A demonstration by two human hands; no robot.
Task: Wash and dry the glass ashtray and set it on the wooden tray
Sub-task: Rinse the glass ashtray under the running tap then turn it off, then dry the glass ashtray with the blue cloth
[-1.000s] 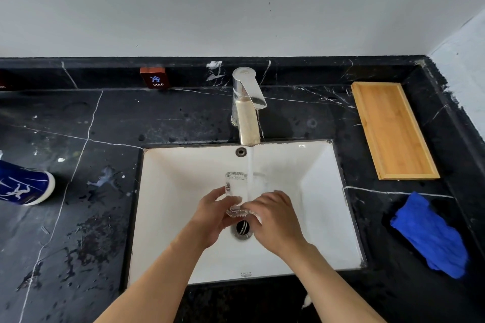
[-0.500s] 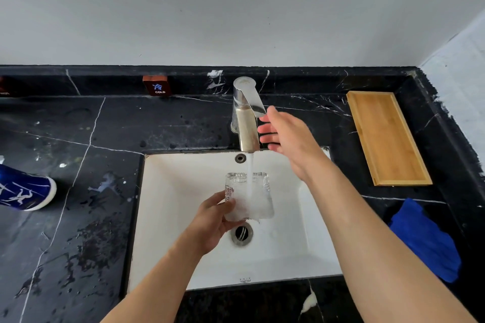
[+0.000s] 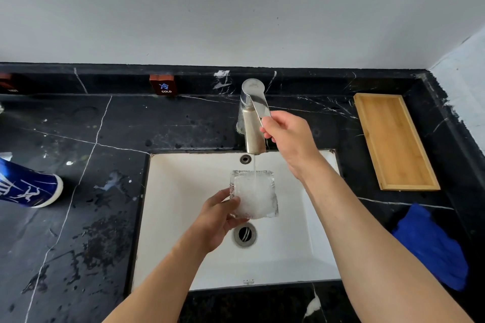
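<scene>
The square clear glass ashtray [image 3: 256, 193] is held over the white sink [image 3: 183, 217], tilted up under a thin stream of water from the tap [image 3: 252, 123]. My left hand [image 3: 219, 215] grips its lower left corner. My right hand [image 3: 286, 136] is raised to the tap, fingers closed on the end of the silver lever handle. The wooden tray [image 3: 393, 141] lies with nothing on it on the black counter at the right. A crumpled blue cloth [image 3: 430, 244] lies in front of that tray.
The sink drain [image 3: 245, 234] sits just below the ashtray. A blue and white container [image 3: 26, 186] lies on its side at the left edge of the wet black marble counter [image 3: 78, 165]. A small red "COLD" label [image 3: 162, 84] stands on the back ledge.
My right hand left the ashtray, rose to the tap and closed on its lever. The left hand alone now holds the ashtray, turned up to face me. The stream has thinned.
</scene>
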